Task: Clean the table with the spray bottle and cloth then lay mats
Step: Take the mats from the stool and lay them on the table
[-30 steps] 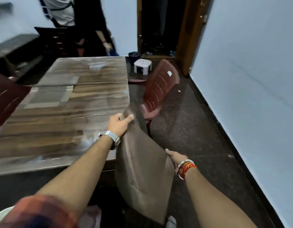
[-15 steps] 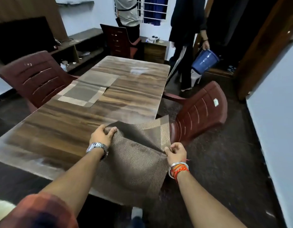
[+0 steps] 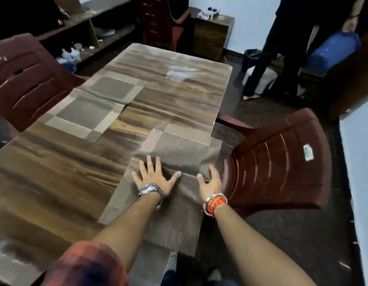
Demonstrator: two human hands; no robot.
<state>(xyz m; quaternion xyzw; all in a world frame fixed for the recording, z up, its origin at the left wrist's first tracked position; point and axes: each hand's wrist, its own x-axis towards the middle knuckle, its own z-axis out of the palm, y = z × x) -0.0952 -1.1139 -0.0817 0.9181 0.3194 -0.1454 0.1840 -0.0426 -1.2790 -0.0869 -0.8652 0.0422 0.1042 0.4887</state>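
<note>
Wooden table (image 3: 75,182) is carrying the mat (image 3: 179,145) at its near right edge, long side running near-to-far, overhanging right. Spread flat, the left hand (image 3: 154,176) is pressing it; the right hand (image 3: 210,180) is touching its right edge, grip unclear.

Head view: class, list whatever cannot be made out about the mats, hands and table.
All in the head view:
1. Near mat: middle hidden under left hand and forearms.
2. Right hand: pinching or pressing the mat, unclear; fingers blurred.
3. Table: near edge hidden by sleeve, cut off by frame bottom.
4. Shelf bottles: too small, blurred to identify.
</note>
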